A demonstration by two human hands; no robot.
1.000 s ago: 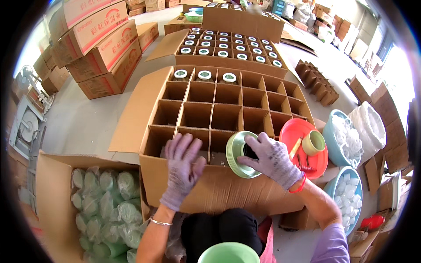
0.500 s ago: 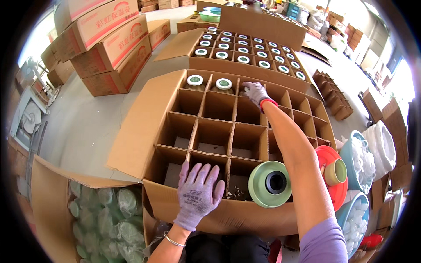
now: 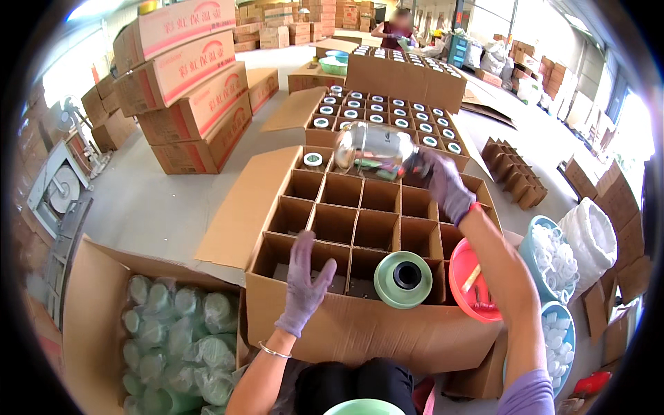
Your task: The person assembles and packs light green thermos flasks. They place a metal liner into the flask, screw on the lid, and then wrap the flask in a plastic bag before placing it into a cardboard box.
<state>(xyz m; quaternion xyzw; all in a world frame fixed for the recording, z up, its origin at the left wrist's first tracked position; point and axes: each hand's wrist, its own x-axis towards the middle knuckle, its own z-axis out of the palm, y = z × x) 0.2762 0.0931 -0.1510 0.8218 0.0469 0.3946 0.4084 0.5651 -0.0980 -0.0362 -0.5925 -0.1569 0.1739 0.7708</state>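
In my right hand [image 3: 446, 183] is a clear, silvery glass flask [image 3: 377, 145], lying sideways in the air over the far row of a divided carton [image 3: 377, 332]. That hand wears a grey-purple glove and closes on the flask's right end, which is blurred. My gloved left hand [image 3: 304, 290] is open, fingers spread, over the carton's near left cells. A white-rimmed, green-topped flask [image 3: 312, 160] stands in the far left cell. On the near edge rests a pale green round part [image 3: 391, 294] with a dark centre. A red bowl [image 3: 460, 297] sits beside it, holding tools.
At lower left, an open carton [image 3: 90, 304] holds bagged green parts [image 3: 187, 325]. Filled cartons [image 3: 387, 121] stand beyond mine. Blue tubs [image 3: 529, 242] with white pieces are on the right. Boxes [image 3: 194, 114] are stacked at left. Another person [image 3: 395, 31] stands far back.
My right hand has lifted the flask into view above the carton. My left hand has come off the near edge, fingers spread. A pale green round thing now shows at the bottom edge.
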